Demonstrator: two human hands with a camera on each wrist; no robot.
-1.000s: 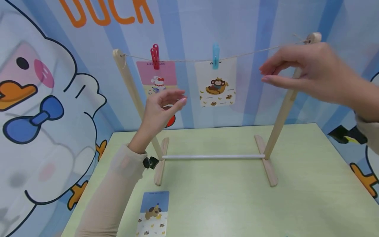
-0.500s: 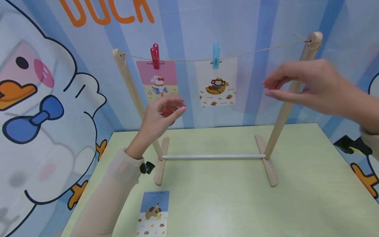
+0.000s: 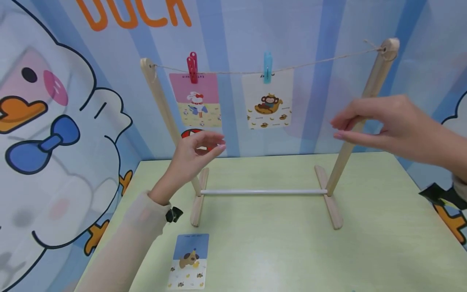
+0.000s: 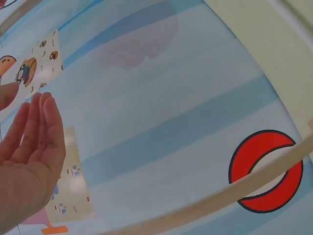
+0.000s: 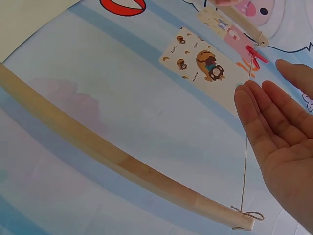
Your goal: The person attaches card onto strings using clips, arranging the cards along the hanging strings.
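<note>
My left hand [image 3: 195,158] hovers in front of the rack's left post, its fingers loosely bent around nothing. Off to the right, my right hand [image 3: 390,125] hangs before the right post, thumb and fingers apart and holding nothing. Between the posts runs a thin string [image 3: 310,63]. A red clothespin [image 3: 192,69] clips a pink and yellow rabbit card [image 3: 198,99] to it, and a light blue clothespin [image 3: 268,67] clips a white monkey card [image 3: 269,103]. On the table lies a blue and white dog card [image 3: 189,261], touched by neither hand.
The wooden rack stands on two feet [image 3: 330,211] joined by a white rod [image 3: 262,192]. Beneath it is a pale green table [image 3: 270,243]. Close behind hangs a blue striped backdrop [image 3: 248,24] with a cartoon duck at the left.
Both hands have sunk lower, away from the string, and the right one has moved slightly right. More of the rabbit card shows now. The cards and clothespins hang as before.
</note>
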